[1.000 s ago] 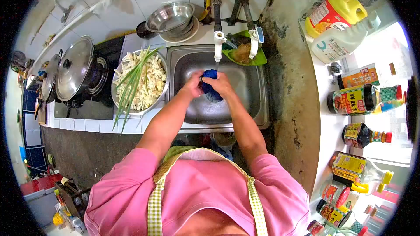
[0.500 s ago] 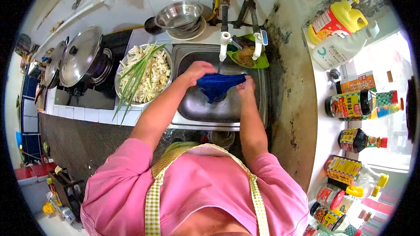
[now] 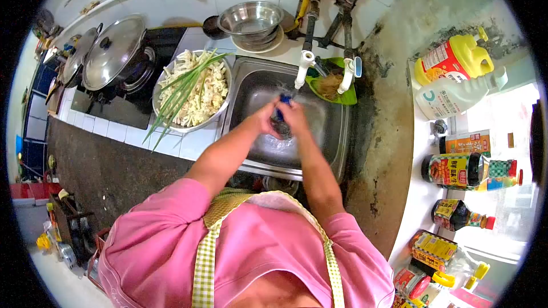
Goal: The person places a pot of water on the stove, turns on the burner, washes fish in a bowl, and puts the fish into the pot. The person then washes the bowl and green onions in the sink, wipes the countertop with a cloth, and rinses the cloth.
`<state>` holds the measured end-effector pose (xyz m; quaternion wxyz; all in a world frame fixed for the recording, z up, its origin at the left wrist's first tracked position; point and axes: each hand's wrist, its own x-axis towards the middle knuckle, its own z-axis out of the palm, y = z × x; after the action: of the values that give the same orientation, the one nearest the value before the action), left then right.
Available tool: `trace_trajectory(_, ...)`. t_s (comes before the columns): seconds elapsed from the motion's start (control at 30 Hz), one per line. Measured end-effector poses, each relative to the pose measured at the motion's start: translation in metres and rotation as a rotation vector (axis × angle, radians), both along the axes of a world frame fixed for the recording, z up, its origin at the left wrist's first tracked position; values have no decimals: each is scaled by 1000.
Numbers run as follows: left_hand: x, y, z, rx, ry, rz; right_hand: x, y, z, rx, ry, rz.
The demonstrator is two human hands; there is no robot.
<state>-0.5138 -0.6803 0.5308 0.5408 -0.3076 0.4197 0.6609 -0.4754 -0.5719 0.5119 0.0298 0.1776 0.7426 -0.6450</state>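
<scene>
A dark blue cloth (image 3: 284,98) is bunched up between my two hands over the metal sink (image 3: 251,88). My left hand (image 3: 266,120) is closed round it from the left. From the right, my right hand (image 3: 295,115) presses on the same cloth, its fingers closed. Most of the cloth is hidden inside the hands. Just above them hangs the white tap (image 3: 305,68), and water shows on the sink floor below.
Left of the sink stands a bowl of cut vegetables (image 3: 194,91) with green stalks across it. Steel bowls (image 3: 251,18) are stacked behind. A green basket (image 3: 349,97) sits at the back right corner. Bottles (image 3: 456,171) line the right ledge; a lidded pot (image 3: 117,51) is far left.
The cloth was stretched wide between my hands; now it is gathered into a small bunch. My hands have come together. The view has shifted slightly.
</scene>
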Motion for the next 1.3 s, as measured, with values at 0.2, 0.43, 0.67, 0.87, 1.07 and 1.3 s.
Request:
trace_trajectory(0.2, 15, -3, -32, 344, 58, 248, 56, -79, 48, 632, 523, -171)
trace_trajectory(0.43, 10, 36, -27, 281, 180, 163, -21, 6, 16, 422, 20, -549)
trace_trajectory(0.67, 1, 7, -43, 57, 181, 155, 39, -63, 32, 654, 113, -217)
trace_trajectory(0.87, 7, 33, -34, 246, 88, 95, -5, 9, 17, 424, 12, -426)
trace_trajectory(1.07, 16, 6, -57, 549, 189, 158, 32, -45, 18, 451, 66, -302)
trace_trajectory(1.3, -26, -8, -25, 169, 325, 86, -57, 31, -17, 530, -63, -373)
